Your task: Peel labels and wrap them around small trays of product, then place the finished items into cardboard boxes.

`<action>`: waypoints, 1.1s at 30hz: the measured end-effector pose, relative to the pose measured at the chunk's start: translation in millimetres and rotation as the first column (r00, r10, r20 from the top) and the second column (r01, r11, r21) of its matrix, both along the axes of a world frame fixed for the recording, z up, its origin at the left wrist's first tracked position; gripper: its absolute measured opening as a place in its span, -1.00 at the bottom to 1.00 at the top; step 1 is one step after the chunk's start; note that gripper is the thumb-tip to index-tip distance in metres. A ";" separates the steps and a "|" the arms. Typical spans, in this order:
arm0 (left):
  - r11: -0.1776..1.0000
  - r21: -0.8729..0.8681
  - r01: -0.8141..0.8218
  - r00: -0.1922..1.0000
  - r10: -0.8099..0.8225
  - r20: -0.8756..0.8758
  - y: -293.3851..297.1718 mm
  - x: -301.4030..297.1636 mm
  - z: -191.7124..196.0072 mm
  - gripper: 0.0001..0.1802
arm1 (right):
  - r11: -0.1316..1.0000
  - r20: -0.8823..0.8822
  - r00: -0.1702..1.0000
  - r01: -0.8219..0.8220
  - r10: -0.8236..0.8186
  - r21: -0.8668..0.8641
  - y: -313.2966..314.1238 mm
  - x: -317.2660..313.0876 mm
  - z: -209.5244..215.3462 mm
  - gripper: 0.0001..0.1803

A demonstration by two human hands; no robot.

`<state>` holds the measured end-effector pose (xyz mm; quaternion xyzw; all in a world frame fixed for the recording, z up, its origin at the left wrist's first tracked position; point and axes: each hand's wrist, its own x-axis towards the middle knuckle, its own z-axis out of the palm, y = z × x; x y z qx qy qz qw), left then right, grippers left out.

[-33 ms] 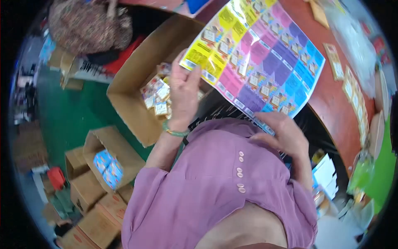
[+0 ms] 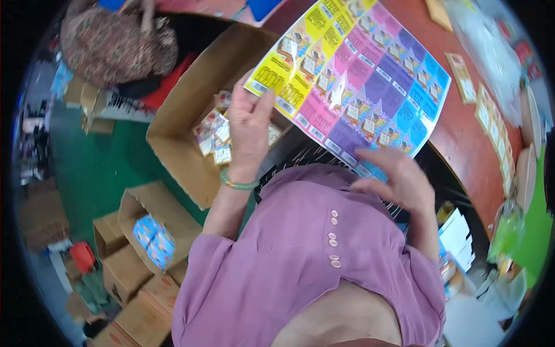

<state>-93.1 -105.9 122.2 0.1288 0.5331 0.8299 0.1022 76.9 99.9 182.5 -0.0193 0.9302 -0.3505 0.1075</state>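
A large glossy sheet point(image 2: 378, 72) printed in yellow, pink, purple and blue panels slants in front of me, its far end over the red table. My left hand point(image 2: 250, 124), with a green bangle point(image 2: 238, 180) at the wrist, grips its near left corner, thumb on top. At the sheet's lower right edge is my right hand point(image 2: 399, 176), slightly blurred, with thumb and fingers apart. Whether its fingertips touch the sheet, I cannot tell. Behind my left hand, a big open cardboard box point(image 2: 182, 150) holds several small printed packs point(image 2: 222, 154).
Small flat packs point(image 2: 494, 133) line the red table point(image 2: 457, 147) at right, beside clear plastic film point(image 2: 488, 63). At lower left, an open carton point(image 2: 147, 196) holds blue packs point(image 2: 154, 243) among stacked cardboard boxes point(image 2: 139, 318). Another person in patterned clothing point(image 2: 118, 46) is at upper left.
The sheet and my left hand appear slightly farther left. My right hand's fingers have shifted a little to the right along the sheet's edge.
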 end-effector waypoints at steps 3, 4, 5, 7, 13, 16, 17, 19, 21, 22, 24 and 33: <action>0.973 -0.062 0.220 0.975 -0.219 0.031 -4.2 -19.5 15.9 -0.66 | 0.957 -0.399 0.885 0.283 -0.237 0.059 34.3 -24.4 7.9 -0.40; 0.967 0.002 0.253 0.967 -0.253 0.017 -4.2 -26.6 15.8 -0.69 | 0.908 -0.616 0.761 0.381 -0.202 0.173 50.4 -44.5 7.6 -0.34; 0.956 0.069 0.285 0.958 -0.286 0.000 -2.8 -33.6 21.2 -0.72 | 0.821 -0.716 0.666 0.517 -0.208 0.243 70.4 -65.7 5.7 -0.32; 0.942 0.122 0.312 0.947 -0.318 0.038 2.5 -44.9 33.5 -0.71 | 0.622 -0.722 0.622 0.703 -0.303 0.344 110.9 -97.0 -4.6 -0.29; 0.903 0.192 0.385 0.912 -0.404 0.071 40.7 -92.1 34.6 -0.73 | 0.509 -0.442 0.672 0.740 -0.595 0.440 153.0 -94.3 -66.3 -0.30; 0.953 0.162 0.257 0.963 -0.267 0.043 59.7 -118.1 31.3 -0.77 | 0.449 -0.595 0.641 0.766 -0.485 0.460 133.9 -76.8 -75.9 -0.37; 0.964 0.103 0.245 0.969 -0.245 -0.009 65.9 -127.7 31.7 -0.77 | 0.449 -0.629 0.632 0.771 -0.452 0.452 125.3 -72.6 -74.0 -0.40; 0.978 0.012 0.209 0.976 -0.208 -0.068 85.8 -134.5 38.4 -0.77 | 0.418 -0.615 0.611 0.791 -0.499 0.447 106.3 -59.3 -73.3 -0.41; 0.960 -0.049 0.276 0.957 -0.279 -0.076 109.5 -145.7 42.1 -0.76 | 0.396 -0.497 0.617 0.781 -0.610 0.483 83.1 -39.4 -65.6 -0.41; 0.947 -0.116 0.301 0.946 -0.311 -0.088 117.7 -151.5 41.8 -0.74 | 0.386 -0.499 0.615 0.781 -0.611 0.490 73.1 -27.9 -61.8 -0.41; 0.916 -0.126 0.380 0.923 -0.384 -0.010 138.8 -173.3 28.6 -0.73 | 0.372 -0.493 0.601 0.789 -0.628 0.488 51.9 -6.5 -54.0 -0.41; 0.671 -0.027 0.741 0.668 -0.733 0.126 199.6 -168.7 -10.7 -0.74 | 0.276 -0.536 0.515 0.841 -0.668 0.465 5.9 77.2 -59.5 -0.49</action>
